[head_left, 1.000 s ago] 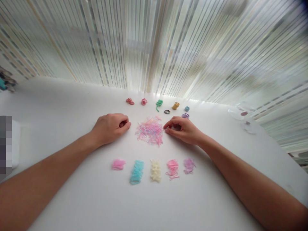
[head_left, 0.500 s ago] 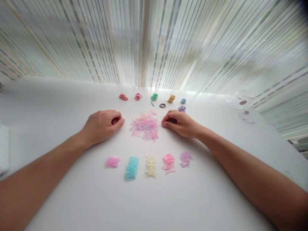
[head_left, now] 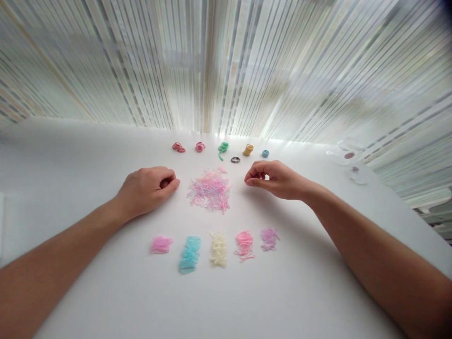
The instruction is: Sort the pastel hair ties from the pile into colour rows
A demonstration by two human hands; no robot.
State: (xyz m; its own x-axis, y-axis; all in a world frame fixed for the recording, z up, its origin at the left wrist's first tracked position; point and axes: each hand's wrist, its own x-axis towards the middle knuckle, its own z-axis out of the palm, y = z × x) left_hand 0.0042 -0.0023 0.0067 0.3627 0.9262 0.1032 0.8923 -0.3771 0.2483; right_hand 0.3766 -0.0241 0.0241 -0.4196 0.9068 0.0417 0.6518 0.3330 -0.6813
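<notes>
A loose pile of small pink, lilac and pale rubber bands [head_left: 210, 190] lies mid-table. To its left, my left hand [head_left: 148, 190] rests on the table, curled into a loose fist with nothing visible in it. On the other side, my right hand [head_left: 277, 179] is raised slightly above the surface, a short gap from the pile. Its thumb and index finger are pinched together; whatever they hold is too small to make out. Nearer me are sorted heaps: pink-violet [head_left: 161, 245], turquoise [head_left: 189, 254], cream [head_left: 218, 249], pink [head_left: 245, 245] and lilac [head_left: 270, 238].
Along the back sit red [head_left: 178, 147], pink [head_left: 200, 147], green [head_left: 223, 149], yellow [head_left: 248, 150] and blue [head_left: 265, 153] coils. A dark patterned ring [head_left: 235, 160] lies before them. Transparent round items [head_left: 344, 153] stand at right. A striped curtain [head_left: 197, 66] hangs behind.
My right hand has moved right and up, away from the pile's edge, and now covers the purple coil. My left hand stays in place. The view has shifted slightly.
</notes>
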